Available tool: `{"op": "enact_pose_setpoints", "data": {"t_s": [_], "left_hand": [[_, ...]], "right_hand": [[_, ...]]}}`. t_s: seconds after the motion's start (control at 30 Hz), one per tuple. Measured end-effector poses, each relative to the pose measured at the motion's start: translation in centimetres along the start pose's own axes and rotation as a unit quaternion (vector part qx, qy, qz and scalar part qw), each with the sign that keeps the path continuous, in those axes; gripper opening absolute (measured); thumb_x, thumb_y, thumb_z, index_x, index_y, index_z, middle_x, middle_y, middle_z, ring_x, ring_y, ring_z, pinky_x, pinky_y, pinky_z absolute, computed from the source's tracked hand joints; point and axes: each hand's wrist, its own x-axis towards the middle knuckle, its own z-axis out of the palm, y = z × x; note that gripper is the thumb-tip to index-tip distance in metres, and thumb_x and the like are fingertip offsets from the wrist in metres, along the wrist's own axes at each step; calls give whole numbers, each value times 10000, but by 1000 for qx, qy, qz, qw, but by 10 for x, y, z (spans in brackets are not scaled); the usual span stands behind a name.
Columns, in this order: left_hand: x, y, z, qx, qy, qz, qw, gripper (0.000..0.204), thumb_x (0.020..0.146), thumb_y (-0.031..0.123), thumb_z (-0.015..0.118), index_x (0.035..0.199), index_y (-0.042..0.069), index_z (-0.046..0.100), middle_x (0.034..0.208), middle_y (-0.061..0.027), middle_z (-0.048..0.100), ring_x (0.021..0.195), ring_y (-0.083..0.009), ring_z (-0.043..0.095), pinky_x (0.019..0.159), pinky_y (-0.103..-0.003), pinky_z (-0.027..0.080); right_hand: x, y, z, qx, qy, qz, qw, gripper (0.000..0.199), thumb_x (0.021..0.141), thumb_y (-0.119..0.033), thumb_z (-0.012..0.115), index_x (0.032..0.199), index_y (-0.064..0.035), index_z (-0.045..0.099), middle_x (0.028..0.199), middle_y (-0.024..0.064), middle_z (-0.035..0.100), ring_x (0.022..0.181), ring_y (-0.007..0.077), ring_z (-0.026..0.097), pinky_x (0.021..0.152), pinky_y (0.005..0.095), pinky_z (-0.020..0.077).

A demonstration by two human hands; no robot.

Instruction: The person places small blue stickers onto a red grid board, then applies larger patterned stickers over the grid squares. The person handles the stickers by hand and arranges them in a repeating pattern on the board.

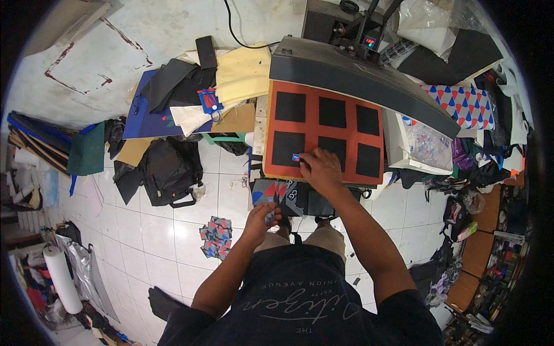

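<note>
Right hand (321,167) pinching a small blue label (296,157) onto a black patch; left hand (262,218) closed on more labels (269,217).
Labelling step on the heat press's red platen (314,121), six black patches (288,147) laid out (press lid (358,78) raised). Next probably needs each label centred flat on its patch. Spare printed pieces lie on the floor (216,235).
</note>
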Motion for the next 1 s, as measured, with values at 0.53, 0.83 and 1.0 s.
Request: {"op": "enact_pose_setpoints", "data": {"t_s": [0.53,0.83,1.0], "left_hand": [[-3,1,0,-3,1,-5,1000,250,893,200,580,1084,38,577,929,-72,620,787,-161,610,698,-274,484],[-5,-2,-4,-2,12,0,1000,242,888,201,585,1074,45,579,926,-61,620,783,-156,608,696,-272,475],[-6,-4,-7,-8,13,-6,1000,220,881,199,598,1047,55,584,910,-57,622,782,-155,610,696,-277,475]], "right_hand": [[8,-3,-3,42,-16,13,999,305,837,-324,634,1067,-126,663,961,89,573,964,270,569,855,455,439],[19,0,1,45,-58,-3,997,260,837,-325,636,1052,-185,682,932,56,552,980,239,553,845,431,430],[19,1,4,37,-37,-17,999,241,817,-321,653,1018,-195,700,907,37,544,947,225,552,826,412,420]]}}
